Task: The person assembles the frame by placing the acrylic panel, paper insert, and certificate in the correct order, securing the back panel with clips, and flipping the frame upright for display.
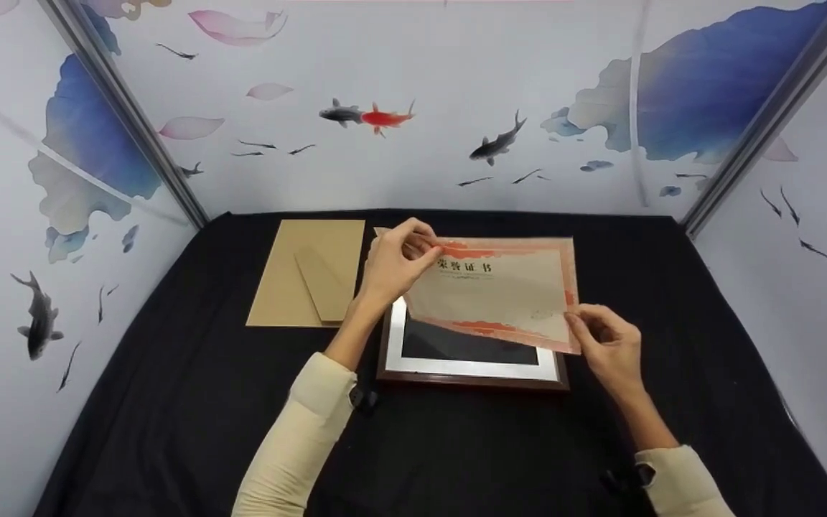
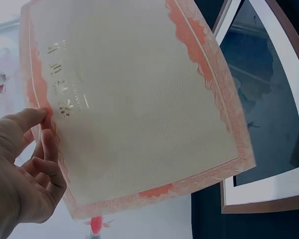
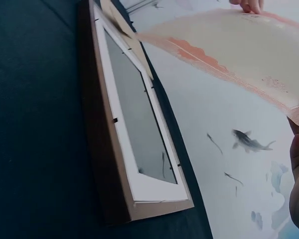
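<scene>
A certificate (image 1: 492,291) with a pink-orange patterned border and dark Chinese lettering is held up above a picture frame (image 1: 471,377). My left hand (image 1: 395,262) pinches its top edge near the left end; the left wrist view shows thumb and fingertips on the border (image 2: 42,112). With thumb and fingers, my right hand (image 1: 611,348) grips the lower right corner. The frame lies on the black cloth, brown-edged with a white inner border around a dark glassy middle. Small dark tabs (image 3: 115,120) line its inner edge. The certificate hides the frame's far part and bows slightly between my hands.
A tan backing board (image 1: 277,280) with a fold-out stand (image 1: 331,287) lies left of the frame, close to my left forearm. Black cloth (image 1: 456,452) covers the table. White panels (image 1: 442,172) painted with fish and leaves enclose the back and both sides, joined by metal posts (image 1: 133,115).
</scene>
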{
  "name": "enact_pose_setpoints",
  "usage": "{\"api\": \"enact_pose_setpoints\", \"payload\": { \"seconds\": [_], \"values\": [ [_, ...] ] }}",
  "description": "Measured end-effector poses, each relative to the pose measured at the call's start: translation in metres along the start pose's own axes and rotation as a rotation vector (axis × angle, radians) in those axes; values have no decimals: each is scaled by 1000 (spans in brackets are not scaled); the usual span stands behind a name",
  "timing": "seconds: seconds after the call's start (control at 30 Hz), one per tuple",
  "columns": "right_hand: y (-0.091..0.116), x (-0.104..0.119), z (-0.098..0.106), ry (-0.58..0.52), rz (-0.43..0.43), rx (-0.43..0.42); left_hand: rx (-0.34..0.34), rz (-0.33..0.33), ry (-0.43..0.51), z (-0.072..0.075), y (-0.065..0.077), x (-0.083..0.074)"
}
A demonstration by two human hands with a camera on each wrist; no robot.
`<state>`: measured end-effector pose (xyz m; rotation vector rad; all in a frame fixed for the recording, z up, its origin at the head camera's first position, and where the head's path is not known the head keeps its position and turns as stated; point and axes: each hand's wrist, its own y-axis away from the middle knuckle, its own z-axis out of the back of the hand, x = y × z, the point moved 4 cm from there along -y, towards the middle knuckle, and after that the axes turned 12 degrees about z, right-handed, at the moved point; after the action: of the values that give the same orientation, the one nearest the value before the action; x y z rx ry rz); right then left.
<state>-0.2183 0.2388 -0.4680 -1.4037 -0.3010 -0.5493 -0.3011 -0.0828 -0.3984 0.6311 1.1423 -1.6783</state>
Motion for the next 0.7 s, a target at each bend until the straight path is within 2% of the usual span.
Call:
{"api": "enact_pose_setpoints", "payload": {
  "seconds": [0.17,0.27,0.37,0.5,0.6,0.7],
  "values": [
    [10,0,-2,-90,22,82,31,-33,8,6,2,1],
    [20,-6,2,-153,26,163,94,-56,34,10,0,1],
    [30,-16,13,-241,-5,202,184,-79,83,15,-2,-2],
    [33,-33,27,-296,-70,166,286,-139,127,21,-2,-8],
    [29,-41,31,-290,-108,124,350,-168,118,22,-1,-12],
    [22,-45,28,-305,-151,92,409,-168,83,20,1,-16]
  ]
}}
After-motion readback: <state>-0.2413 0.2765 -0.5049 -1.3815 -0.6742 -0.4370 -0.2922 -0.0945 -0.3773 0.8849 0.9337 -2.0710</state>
